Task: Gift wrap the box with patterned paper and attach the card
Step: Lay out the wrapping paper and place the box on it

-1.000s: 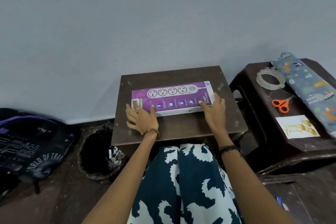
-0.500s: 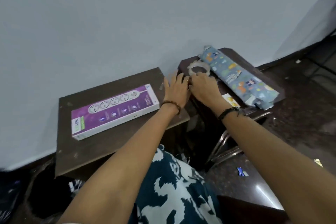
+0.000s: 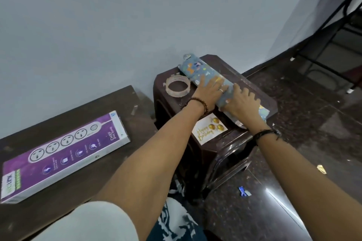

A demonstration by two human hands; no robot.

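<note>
Box (image 3: 64, 154) — purple, printed with a power strip, unwrapped — lies flat on the low wooden table (image 3: 82, 186), well apart from both my hands, long axis slanting from near-left to far-right. Patterned paper roll (image 3: 197, 68) lies on the dark plastic stool (image 3: 225, 143), its axis running from far-left to near-right. My left hand (image 3: 210, 92) rests on its middle, fingers straight and spread; my right hand (image 3: 242, 103) curls over the roll just nearer me. Judgement: the roll must travel left, so the left arm leads. Card (image 3: 209, 131) lies beside my left wrist; tape ring (image 3: 177, 86) just left of the roll — neither touched.
</note>
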